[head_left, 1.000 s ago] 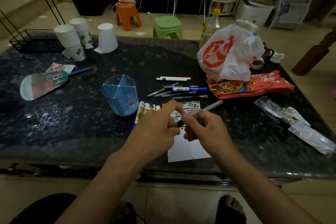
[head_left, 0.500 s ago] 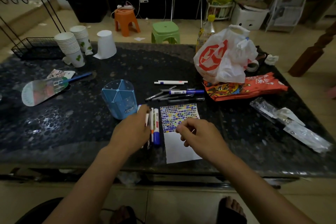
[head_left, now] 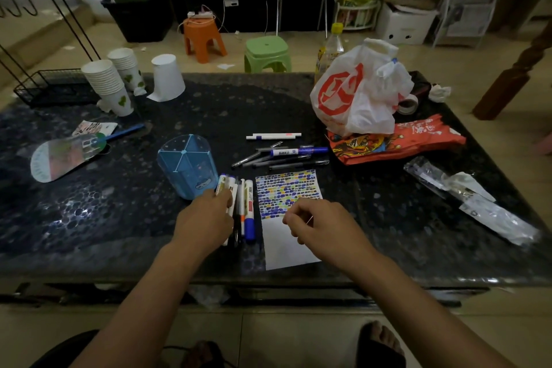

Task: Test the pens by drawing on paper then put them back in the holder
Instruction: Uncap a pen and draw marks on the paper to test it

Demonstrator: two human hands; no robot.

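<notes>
A blue pen holder [head_left: 188, 166] stands on the dark table [head_left: 89, 212]. Right of it lies a row of white markers [head_left: 248, 206], and beyond them several thin pens [head_left: 283, 155]. My left hand [head_left: 206, 218] lies over the near end of the markers, and its fingertips pinch the leftmost white marker [head_left: 222, 184]. A paper sheet [head_left: 288, 191] covered in coloured test strokes lies beside them. My right hand [head_left: 316, 224] hovers over the paper's blank lower half with its fingers curled round a thin pen [head_left: 310, 219], of which only a sliver shows.
A white plastic bag [head_left: 358, 92] and red packets [head_left: 397, 140] sit at the right, with clear wrappers [head_left: 466, 197] nearer. Paper cup stacks [head_left: 110, 84] and a hand fan [head_left: 65, 152] are at the left. Stools stand on the floor beyond the table.
A second ago both hands were together on a thin pen above the paper. My left hand has dropped onto the markers and my right hand has lowered to the paper.
</notes>
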